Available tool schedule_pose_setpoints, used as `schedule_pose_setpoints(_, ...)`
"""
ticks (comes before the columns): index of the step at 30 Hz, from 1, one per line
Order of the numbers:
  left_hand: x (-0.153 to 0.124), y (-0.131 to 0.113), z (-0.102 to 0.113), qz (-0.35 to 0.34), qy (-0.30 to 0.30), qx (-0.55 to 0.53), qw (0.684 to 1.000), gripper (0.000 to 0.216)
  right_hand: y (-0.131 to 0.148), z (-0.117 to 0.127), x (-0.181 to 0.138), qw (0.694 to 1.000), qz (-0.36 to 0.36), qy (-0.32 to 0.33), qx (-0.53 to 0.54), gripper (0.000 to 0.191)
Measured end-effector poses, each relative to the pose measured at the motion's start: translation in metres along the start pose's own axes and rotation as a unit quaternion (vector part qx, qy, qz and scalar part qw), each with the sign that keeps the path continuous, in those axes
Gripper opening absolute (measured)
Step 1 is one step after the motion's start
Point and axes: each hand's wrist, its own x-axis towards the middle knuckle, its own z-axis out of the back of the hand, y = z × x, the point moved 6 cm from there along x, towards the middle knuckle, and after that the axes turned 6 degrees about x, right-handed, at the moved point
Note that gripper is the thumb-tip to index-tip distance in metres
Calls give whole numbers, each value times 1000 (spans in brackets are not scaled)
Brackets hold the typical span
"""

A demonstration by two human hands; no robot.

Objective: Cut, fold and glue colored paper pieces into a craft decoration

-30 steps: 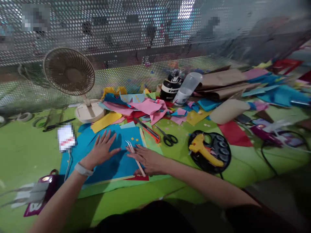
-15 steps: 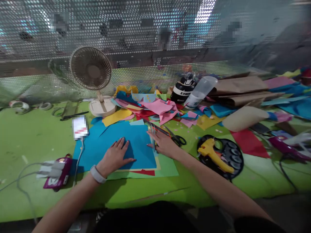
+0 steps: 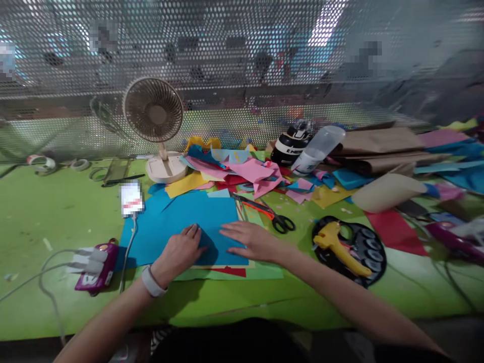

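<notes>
A blue paper sheet [image 3: 196, 214] lies on a stack of coloured sheets on the green table [image 3: 56, 212]. My left hand [image 3: 180, 250], with a white wristband, rests on the sheet's near edge, fingers curled loosely and together. My right hand [image 3: 247, 240] lies flat on the sheet's right part, fingers stretched out to the left. Neither hand holds anything. Tweezers [image 3: 239, 207] lie just beyond my right hand by the sheet's right edge.
Scissors [image 3: 278, 220] lie right of the sheet. A yellow glue gun [image 3: 340, 244] sits on a black tray [image 3: 372, 252]. A small fan [image 3: 157, 121], paper scraps [image 3: 242, 169], bottles [image 3: 313, 146], a purple power strip [image 3: 94, 267] and tape rolls [image 3: 41, 162] surround the work area.
My right hand put the tweezers down beside the sheet and came back flat onto the blue paper. My left hand slid toward the near edge. The view shifted left.
</notes>
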Motion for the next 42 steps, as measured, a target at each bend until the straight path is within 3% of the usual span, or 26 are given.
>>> schedule_pose_setpoints(5,-2,3,-1,-3,21,-26,999,61,12,-22,18,994,69,13,-89,37)
schedule_pose_setpoints(10,-2,5,-3,-2,18,-28,999,63,19,-21,31,988,96,26,-114,27)
schedule_pose_setpoints(12,-3,6,-3,-1,10,-29,1000,58,17,-18,35,996,62,46,-47,24)
schedule_pose_setpoints(14,-3,7,-3,-1,0,-30,1000,54,2,-13,39,994,-34,33,101,21)
schedule_pose_setpoints(17,-4,9,-3,-5,-16,-31,999,51,-43,-10,46,929,-230,-55,286,24)
schedule_pose_setpoints(20,-5,8,-3,-7,-25,-34,999,49,-85,-17,67,885,-321,-99,321,29)
schedule_pose_setpoints(24,-6,6,-4,1,-11,-28,1000,48,-112,-31,104,842,-365,-117,380,28)
schedule_pose_setpoints(29,-7,5,-4,10,-3,-25,1000,50,-104,-38,123,817,-360,-125,433,26)
schedule_pose_setpoints(33,-8,8,-6,9,-29,-47,998,76,-99,-41,115,806,-368,-136,444,26)
schedule_pose_setpoints(36,-9,7,-5,-7,-65,-53,996,92,-101,-38,96,793,-386,-155,445,37)
schedule_pose_setpoints(42,-10,-1,-6,-43,-84,-46,994,87,-89,-9,30,767,-403,-217,449,67)
